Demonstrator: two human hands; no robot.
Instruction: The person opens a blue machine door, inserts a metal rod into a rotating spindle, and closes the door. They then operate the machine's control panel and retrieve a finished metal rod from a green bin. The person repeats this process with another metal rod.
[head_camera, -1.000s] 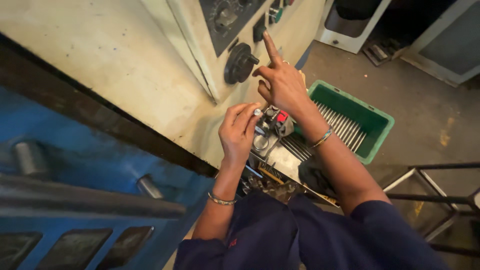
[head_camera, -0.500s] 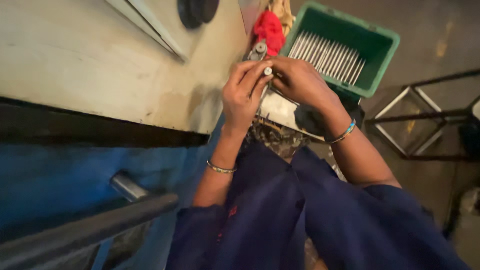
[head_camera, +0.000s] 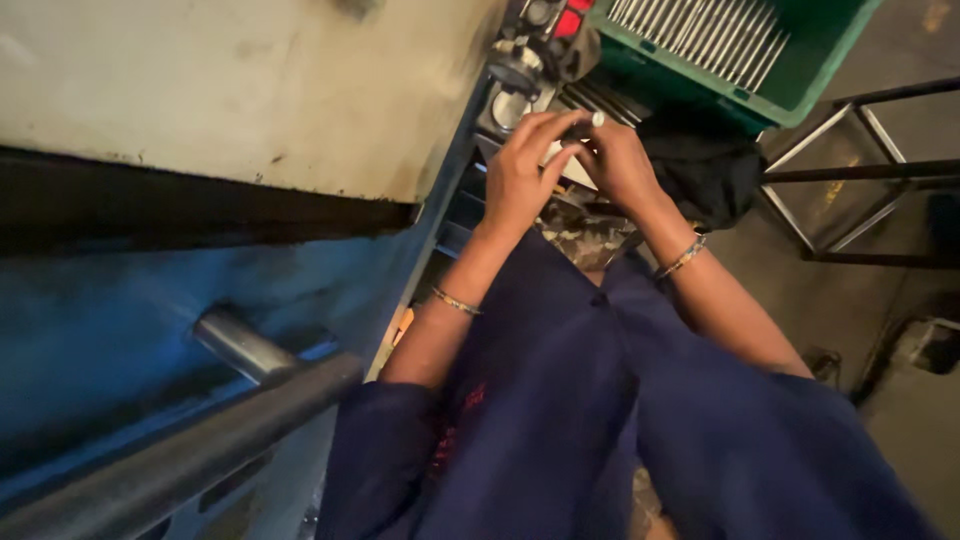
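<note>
- Two hands meet at about 12 o'clock in the head view, fingertips together over one small part.
- I see the left hand (head_camera: 522, 172) with fingers curled and closed toward that part, pinching at it from 9 o'clock.
- I see the right hand (head_camera: 622, 165) closed on the same part from 3 o'clock; both hands touch it, and neither is clearly nearer.
- That part is a short metal pin (head_camera: 592, 122), pale and rounded at its visible end. It sits at the very top of the joined fingertips, and that end points toward 1 o'clock. Most of its length is hidden by fingers, so I cannot tell its full long axis.
- Each wrist wears a thin bangle; dark blue sleeves and clothing fill the lower part of the view.
- Just beyond the hands, at 12 o'clock, stands a cluttered machine bench (head_camera: 520, 85) with round metal fittings and a red part.
- At 1 o'clock lies a green plastic crate (head_camera: 800, 75) holding a row of long silvery rods side by side, near the hands but not touching them.
- A dark cloth bundle (head_camera: 705, 170) lies just beside the right wrist at 2 o'clock.
- To 9 o'clock rises a worn cream and blue machine body (head_camera: 200, 110) with a grey steel bar (head_camera: 220, 430) crossing toward 7 o'clock.
- At 3 o'clock a black metal frame (head_camera: 860, 175) stands on a stained concrete floor (head_camera: 800, 300).
</note>
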